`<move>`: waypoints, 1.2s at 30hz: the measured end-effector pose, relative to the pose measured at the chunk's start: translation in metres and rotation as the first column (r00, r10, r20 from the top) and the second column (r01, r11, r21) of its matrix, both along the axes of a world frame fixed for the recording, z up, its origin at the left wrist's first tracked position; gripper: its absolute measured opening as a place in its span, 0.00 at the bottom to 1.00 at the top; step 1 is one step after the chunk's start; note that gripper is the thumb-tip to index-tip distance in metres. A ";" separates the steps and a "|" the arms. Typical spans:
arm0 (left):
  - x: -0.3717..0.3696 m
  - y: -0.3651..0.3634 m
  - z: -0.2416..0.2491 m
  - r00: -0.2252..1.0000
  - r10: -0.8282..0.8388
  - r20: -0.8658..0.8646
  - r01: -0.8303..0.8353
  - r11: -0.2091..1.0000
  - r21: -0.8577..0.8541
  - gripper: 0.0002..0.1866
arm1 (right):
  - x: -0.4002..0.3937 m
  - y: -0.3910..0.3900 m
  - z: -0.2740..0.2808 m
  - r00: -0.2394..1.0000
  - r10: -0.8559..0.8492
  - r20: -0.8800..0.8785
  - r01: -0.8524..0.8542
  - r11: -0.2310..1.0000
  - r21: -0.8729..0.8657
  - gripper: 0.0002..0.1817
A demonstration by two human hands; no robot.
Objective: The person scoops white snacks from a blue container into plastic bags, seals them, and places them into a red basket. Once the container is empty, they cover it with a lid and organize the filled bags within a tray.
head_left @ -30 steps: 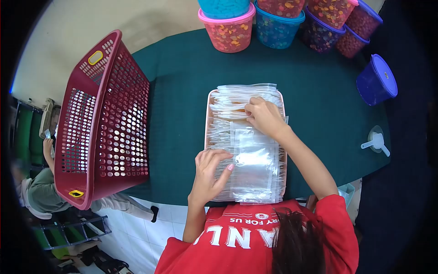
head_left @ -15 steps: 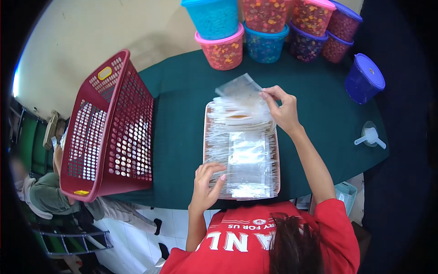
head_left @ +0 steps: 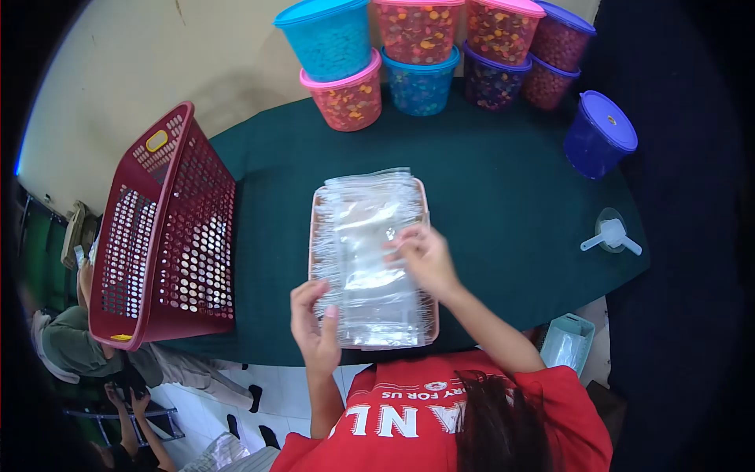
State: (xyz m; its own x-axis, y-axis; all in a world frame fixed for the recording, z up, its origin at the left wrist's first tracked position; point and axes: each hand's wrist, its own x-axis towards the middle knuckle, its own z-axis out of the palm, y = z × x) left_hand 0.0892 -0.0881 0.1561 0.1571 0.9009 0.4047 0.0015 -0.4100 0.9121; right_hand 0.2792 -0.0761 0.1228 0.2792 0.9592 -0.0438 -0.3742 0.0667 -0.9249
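A shallow pale-pink tray (head_left: 435,315) holds a dense row of clear plastic bags (head_left: 370,220), with flat bags lying lengthwise on top. My right hand (head_left: 423,258) is over the right side of the top bags, its fingers bent together and slightly blurred; what they pinch, if anything, I cannot make out. At the tray's lower left edge, my left hand (head_left: 314,322) rests against the bags. Its thumb stands apart from the curved fingers, and nothing is held in it.
A maroon perforated basket (head_left: 197,236) stands on the left of the green-covered table (head_left: 503,197). Lidded tubs (head_left: 346,94) of coloured pieces line the back, a blue tub (head_left: 602,138) to their right. White scoops (head_left: 612,232) lie at far right. People (head_left: 79,338) are at left.
The small bag that my right hand held up at the tray's far end is no longer seen there. That hand has come down toward me over the flat bags. The whole view has shifted.
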 end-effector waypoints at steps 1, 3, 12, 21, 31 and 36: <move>0.002 0.002 0.001 0.999 0.030 0.012 -0.029 0.999 -0.018 0.14 | -0.003 -0.001 -0.013 0.988 0.099 0.118 -0.089 0.992 -0.087 0.09; 0.004 0.002 0.002 0.994 0.075 -0.073 -0.071 0.996 0.056 0.12 | -0.005 -0.005 -0.026 0.891 0.186 0.415 -0.162 0.982 -0.093 0.25; 0.061 -0.023 0.010 0.994 0.044 -0.096 -0.043 0.999 0.018 0.09 | 0.147 -0.035 0.039 0.698 0.121 0.706 -0.211 0.977 0.041 0.28; 0.267 -0.011 -0.061 0.864 -0.335 -0.375 0.285 0.941 -0.184 0.22 | 0.379 -0.004 0.088 0.870 -0.091 0.484 0.159 0.982 -0.100 0.27; 0.362 -0.030 -0.149 0.354 0.003 -0.935 0.168 0.984 0.066 0.30 | 0.566 0.137 0.177 0.895 -0.446 0.021 0.445 0.889 -0.107 0.47; 0.365 -0.026 -0.146 0.303 -0.002 -0.953 0.154 0.987 0.047 0.31 | 0.614 0.185 0.191 0.849 -0.527 -0.015 0.522 0.844 -0.128 0.50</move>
